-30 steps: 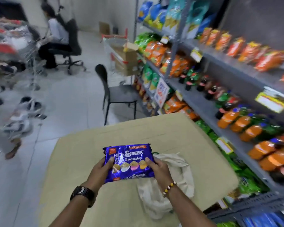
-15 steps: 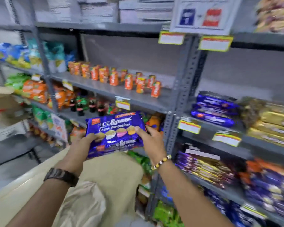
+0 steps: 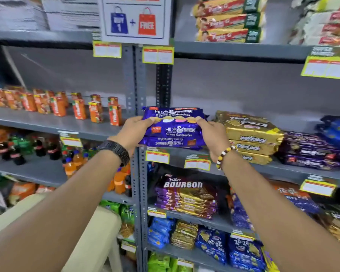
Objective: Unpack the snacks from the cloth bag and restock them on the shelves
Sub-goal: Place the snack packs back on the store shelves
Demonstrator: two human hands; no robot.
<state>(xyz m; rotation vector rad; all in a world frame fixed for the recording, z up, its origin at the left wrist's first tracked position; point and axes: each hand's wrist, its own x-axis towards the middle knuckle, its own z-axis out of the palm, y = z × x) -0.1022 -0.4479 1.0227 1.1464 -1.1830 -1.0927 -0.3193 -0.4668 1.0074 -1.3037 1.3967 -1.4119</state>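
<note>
- At the grey shelf in front of us, we have the purple Hide & Seek pack lifted to shelf height, just at the left end of the bay, beside the upright post.
- Our left hand is closed on the pack's left edge and our right hand is closed on its right edge; fingers curl over the top, thumbs seem to sit underneath.
- Below the held pack we see more purple Hide & Seek wrappers already lying on the shelf, so we judge this is the matching stack and the pack belongs on top of it.
- To do this well, we should keep the pack level and slide it straight back, so its front edge lines up with the wrappers beneath.
- The gold Krackjack stack stands just beside our right hand; we should draw the right fingers out forward, not sideways, so we do not nudge it.
- The post on the left is close too, so the left hand should let go only once the pack rests flat.
- A label facing forward and upright would match the display best.
- The cloth bag is not in view; only a corner of the beige table shows at lower left, so we cannot tell how many snacks remain.
</note>
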